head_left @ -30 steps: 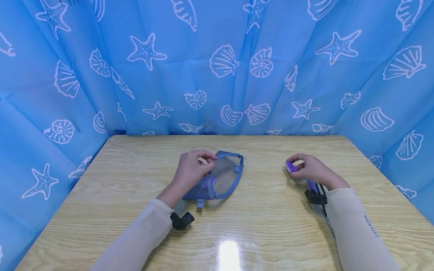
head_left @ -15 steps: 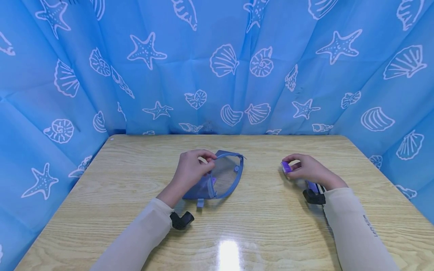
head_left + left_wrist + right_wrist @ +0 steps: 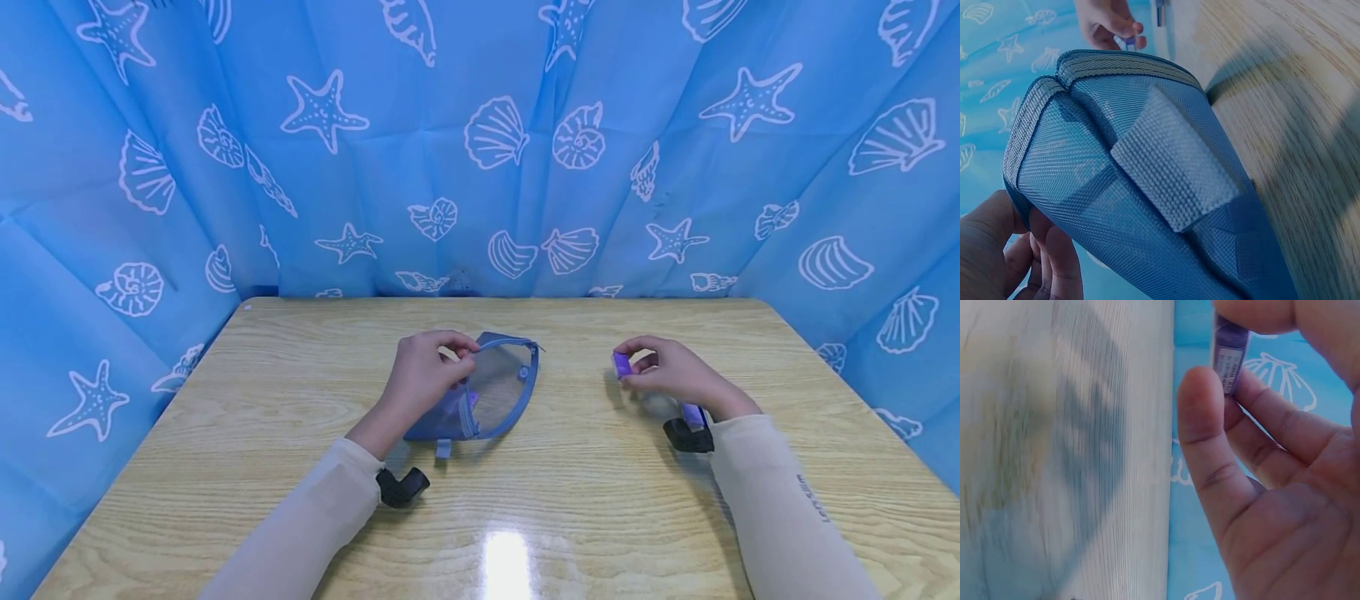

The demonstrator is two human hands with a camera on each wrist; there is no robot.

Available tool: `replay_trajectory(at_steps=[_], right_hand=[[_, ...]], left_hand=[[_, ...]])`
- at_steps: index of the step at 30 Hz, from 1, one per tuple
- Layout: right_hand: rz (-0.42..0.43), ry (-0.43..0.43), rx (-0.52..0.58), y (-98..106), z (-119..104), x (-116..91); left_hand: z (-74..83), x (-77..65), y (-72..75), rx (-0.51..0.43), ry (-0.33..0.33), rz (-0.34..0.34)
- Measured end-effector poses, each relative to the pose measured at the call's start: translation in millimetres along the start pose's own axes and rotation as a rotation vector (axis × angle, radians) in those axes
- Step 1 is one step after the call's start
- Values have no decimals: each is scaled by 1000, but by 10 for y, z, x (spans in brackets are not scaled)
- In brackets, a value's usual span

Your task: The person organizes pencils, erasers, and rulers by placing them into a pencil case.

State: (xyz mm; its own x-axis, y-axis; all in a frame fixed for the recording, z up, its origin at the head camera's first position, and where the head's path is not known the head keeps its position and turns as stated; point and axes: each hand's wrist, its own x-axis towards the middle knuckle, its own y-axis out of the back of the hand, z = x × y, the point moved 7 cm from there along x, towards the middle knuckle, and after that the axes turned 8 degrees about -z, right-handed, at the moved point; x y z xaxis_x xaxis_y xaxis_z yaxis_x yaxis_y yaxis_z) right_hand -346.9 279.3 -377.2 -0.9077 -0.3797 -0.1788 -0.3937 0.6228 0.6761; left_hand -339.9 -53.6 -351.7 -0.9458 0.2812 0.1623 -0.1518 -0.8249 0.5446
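- Nearest, a bright reflection [image 3: 507, 567] lies on the surface [image 3: 585, 500], between the two forearms.
- Pale sleeves cover both arms: the left sleeve [image 3: 300, 525] behind the left hand, the right sleeve [image 3: 780, 500] behind the right hand.
- At each wrist sits a black mount: the left mount [image 3: 402, 489] just behind the left hand, the right mount [image 3: 687, 436] just behind the right hand.
- A pale tab [image 3: 443, 449] sticks out of the pouch, on the near side of the left hand.
- A purple thing [image 3: 693, 414] shows beneath the right wrist, partly hidden; what it is cannot be told.
- The blue mesh pouch [image 3: 433, 427] lies under the left hand, its unzipped mouth gaping towards the right hand.
- Something purple [image 3: 473, 400] shows inside it, just below the left fingertips.
- The left hand [image 3: 424, 367] pinches the pouch's rim between thumb and fingers.
- The right hand [image 3: 675, 372], well apart from the pouch, pinches a small purple block [image 3: 622, 365] by thumb and forefinger, raised off the surface; a printed label shows on its side.
- Beyond both hands hangs a blue curtain [image 3: 480, 196] with white starfish and shells.
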Motion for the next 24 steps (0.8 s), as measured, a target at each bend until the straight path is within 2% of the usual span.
replay_trajectory(at_steps=[5, 13, 24], right_hand=[[9, 6, 13, -27, -46, 14], [58, 2, -55, -32, -125, 27], [124, 48, -107, -65, -198, 88]], left_hand=[[-5, 1, -4, 0, 3, 0], [13, 5, 2, 13, -3, 4], [24, -4, -3, 18, -11, 4]])
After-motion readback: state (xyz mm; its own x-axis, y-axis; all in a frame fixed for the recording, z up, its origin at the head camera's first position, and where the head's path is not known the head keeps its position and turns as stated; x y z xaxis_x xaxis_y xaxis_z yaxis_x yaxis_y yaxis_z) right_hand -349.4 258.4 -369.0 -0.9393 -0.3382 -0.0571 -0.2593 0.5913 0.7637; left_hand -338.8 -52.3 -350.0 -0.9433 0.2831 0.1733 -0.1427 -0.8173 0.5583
